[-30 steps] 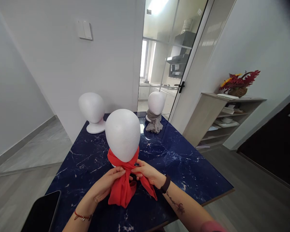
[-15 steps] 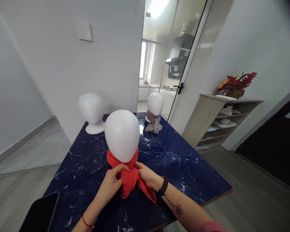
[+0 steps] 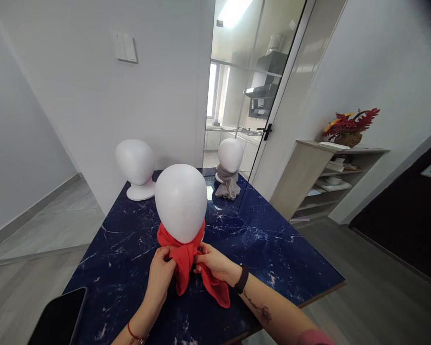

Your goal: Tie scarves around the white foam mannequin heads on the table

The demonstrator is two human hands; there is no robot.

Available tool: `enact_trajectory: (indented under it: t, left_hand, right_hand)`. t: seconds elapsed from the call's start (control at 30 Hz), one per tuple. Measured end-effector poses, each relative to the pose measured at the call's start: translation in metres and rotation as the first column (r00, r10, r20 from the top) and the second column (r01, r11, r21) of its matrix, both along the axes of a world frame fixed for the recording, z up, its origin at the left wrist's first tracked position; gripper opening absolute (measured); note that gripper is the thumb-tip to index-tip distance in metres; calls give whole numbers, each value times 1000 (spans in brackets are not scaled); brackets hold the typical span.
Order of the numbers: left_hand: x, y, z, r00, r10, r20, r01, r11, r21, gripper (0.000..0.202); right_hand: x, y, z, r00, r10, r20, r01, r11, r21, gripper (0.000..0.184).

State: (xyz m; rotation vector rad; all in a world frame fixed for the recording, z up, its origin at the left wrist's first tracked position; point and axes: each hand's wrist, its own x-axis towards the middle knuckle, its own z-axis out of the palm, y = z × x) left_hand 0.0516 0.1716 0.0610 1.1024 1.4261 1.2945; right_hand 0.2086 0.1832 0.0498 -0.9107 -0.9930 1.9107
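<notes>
A white foam mannequin head (image 3: 181,201) stands upright on the blue table in front of me. Around its neck goes a red scarf (image 3: 182,268), knotted or crossed at the front, with two ends hanging down. My left hand (image 3: 161,266) pinches the scarf just left of the crossing. On the other side, my right hand (image 3: 213,261) grips the scarf close to the crossing, and one end drapes below its fingers. Part of the fold between my hands is hidden by my fingers.
Behind to the left is a bare foam head (image 3: 135,163) on its round base. A third foam head (image 3: 230,155) wears a grey scarf (image 3: 228,184) at the back. A phone (image 3: 59,318) lies at the table's (image 3: 273,258) near left corner. Beyond stand a glass door and a shelf (image 3: 309,167).
My left hand has shifted slightly left, pulling the scarf's front with it. The left hanging end has moved left, and the crossing looks more drawn together. My right hand stays at the scarf.
</notes>
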Motion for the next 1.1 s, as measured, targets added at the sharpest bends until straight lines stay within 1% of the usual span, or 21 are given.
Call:
enact_trajectory:
  t: [0.1, 0.2, 0.27, 0.37, 0.47, 0.57, 0.67, 0.73, 0.77, 0.83, 0.9, 0.93, 0.97, 1.03, 1.07, 1.1]
  left_hand:
    - [5, -2, -1, 981, 74, 179, -59, 994, -90, 22]
    - [8, -3, -3, 943, 109, 314, -50, 980, -191, 29]
    - [9, -3, -6, 930, 124, 346, -47, 974, -222, 30]
    - [10, -3, -10, 920, 147, 362, -67, 972, -225, 33]
    - [11, -4, -9, 885, 143, 444, -58, 978, -201, 36]
    - [13, -6, -6, 849, 120, 515, -19, 980, -197, 33]
    - [15, -7, -3, 827, 73, 558, 72, 970, -233, 27]
    - [17, -7, -3, 817, 72, 572, 104, 957, -270, 20]
    - [17, -7, -4, 812, 85, 578, 106, 951, -290, 16]
    - [18, -6, -5, 796, 110, 595, 106, 943, -317, 10]
    - [18, -5, -7, 779, 123, 615, 108, 939, -325, 9]
    - [18, -4, -7, 772, 129, 623, 107, 939, -327, 10]
    - [18, -4, -8, 767, 136, 627, 104, 938, -330, 12]
    - [19, -3, -8, 760, 157, 630, 86, 937, -338, 14]
    - [20, -2, -8, 758, 165, 630, 79, 937, -341, 15]
    - [20, -2, -8, 758, 168, 630, 76, 937, -342, 16]
  right_hand:
    - [0, 0, -1, 1000, 3, -14, -3, 1000, -7, 39]
    - [0, 0, -1, 999, 4, -35, -4, 1000, 2, 38]
    - [-1, 0, -2, 999, 4, -37, -4, 1000, 9, 37]
    - [-3, 0, -2, 1000, 1, -28, 0, 999, 35, 34]
    - [-4, -1, -4, 1000, -7, 1, 7, 992, 123, 32]
    - [-4, -3, -7, 994, -16, 112, -12, 969, 248, 30]
    - [-3, -5, -10, 961, -98, 260, -15, 916, 400, 32]
    - [-2, -5, -11, 937, -158, 312, -15, 873, 488, 32]
    - [-2, -5, -12, 926, -175, 334, -22, 858, 513, 31]
    - [-1, -6, -12, 897, -191, 398, -53, 848, 528, 25]
    - [0, -7, -12, 839, -204, 504, -116, 838, 533, 15]
    - [0, -8, -11, 791, -223, 570, -158, 826, 541, 10]
    - [0, -9, -9, 724, -260, 639, -201, 806, 556, 9]
    - [0, -13, -4, 549, -391, 739, -277, 749, 602, 15]
    - [-1, -15, 0, 461, -477, 748, -298, 711, 637, 16]
    - [-2, -18, 4, 390, -562, 729, -309, 667, 679, 16]
